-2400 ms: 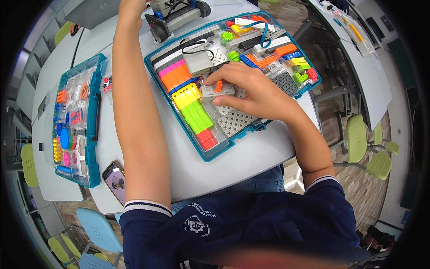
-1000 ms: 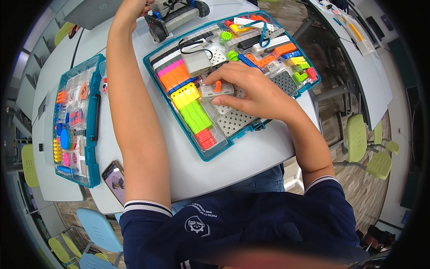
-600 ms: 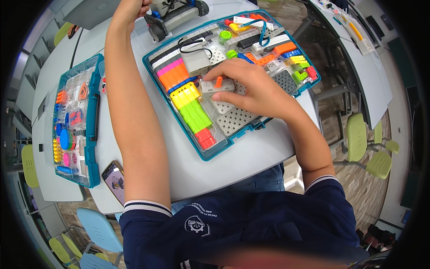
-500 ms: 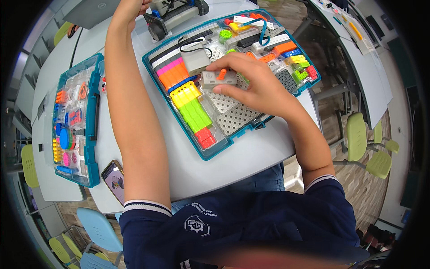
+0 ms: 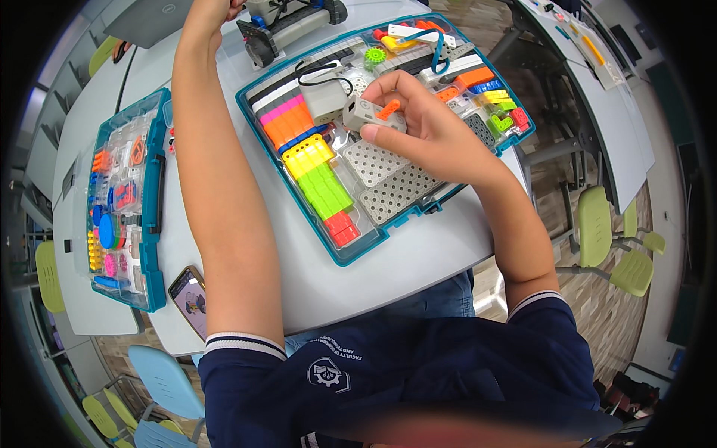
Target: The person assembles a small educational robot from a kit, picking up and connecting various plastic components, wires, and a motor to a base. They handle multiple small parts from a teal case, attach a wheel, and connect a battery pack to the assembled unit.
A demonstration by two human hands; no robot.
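My right hand [image 5: 429,127] is closed on a light grey motor block [image 5: 361,113], pinched between thumb and fingers, with an orange peg [image 5: 388,110] sticking out of it. It hovers over the open teal parts case [image 5: 351,250], beside a larger grey box [image 5: 323,99] with a black cable. At the top edge, my left hand [image 5: 210,13] shows only in part. Its fingers look curled, and whatever they hold lies out of view. Just right of it stands a wheeled chassis [image 5: 287,30] with dark wheels and blue parts.
A second teal case [image 5: 154,224] of colourful parts stands to the left. A phone [image 5: 188,302] lies near the table's front edge. A grey laptop [image 5: 160,19] is at the far left. Beyond the table on the right are green chairs [image 5: 594,224] and another white table [image 5: 624,142].
My right hand has turned and tilted the motor block, shifting it slightly right, and the orange peg now points to the upper right. My left hand has moved slightly up and left.
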